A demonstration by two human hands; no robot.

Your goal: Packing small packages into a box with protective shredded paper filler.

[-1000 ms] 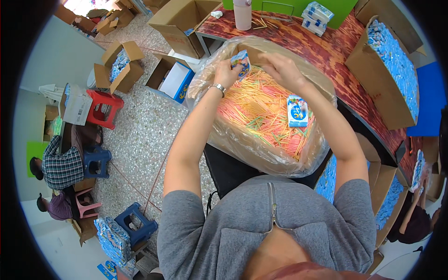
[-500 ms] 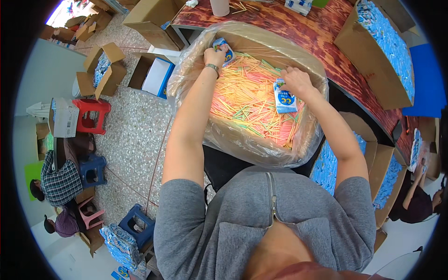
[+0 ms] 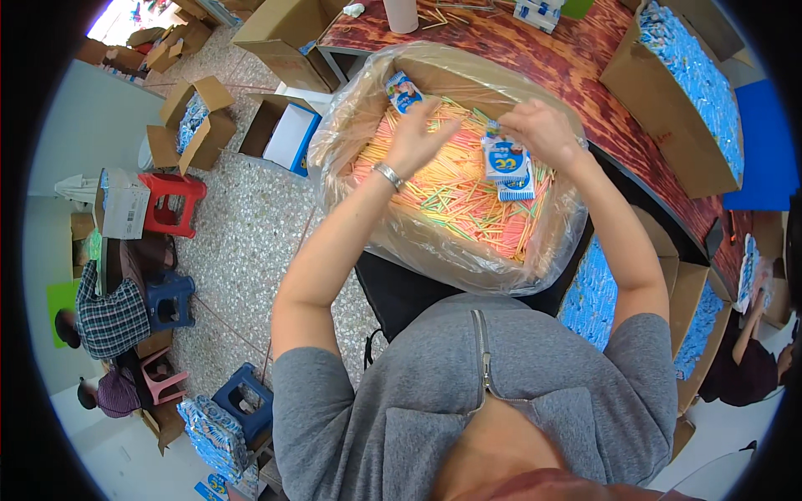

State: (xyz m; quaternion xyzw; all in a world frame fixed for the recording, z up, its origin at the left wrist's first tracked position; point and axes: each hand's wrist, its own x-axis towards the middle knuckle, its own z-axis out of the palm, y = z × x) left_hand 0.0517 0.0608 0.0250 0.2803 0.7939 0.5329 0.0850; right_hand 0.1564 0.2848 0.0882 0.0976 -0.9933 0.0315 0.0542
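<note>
A cardboard box [image 3: 468, 260] lined with clear plastic holds a heap of thin pink, yellow and green sticks [image 3: 443, 171]. Over the left part of the heap is my left hand [image 3: 418, 138], fingers apart and nothing in them. Just beyond it a blue-and-white packet [image 3: 403, 92] leans by the box's far left corner. On the right side, my right hand [image 3: 541, 134] pinches the top of a small blue-and-white packet [image 3: 506, 159]. This one overlaps another similar packet [image 3: 518, 189] lying on the sticks.
A red-brown table [image 3: 576, 71] runs behind the box, bearing a pale cup [image 3: 401, 15]. A large carton of blue packets [image 3: 689, 83] stands at the far right, another carton [image 3: 589, 292] by my right elbow. Stools [image 3: 171, 204] and open cartons [image 3: 192, 121] are at left. Co-workers sit on both sides.
My left hand has let go of the far left packet and moved right and nearer, its fingers opening. My right hand now pinches a packet overlapping the other one.
</note>
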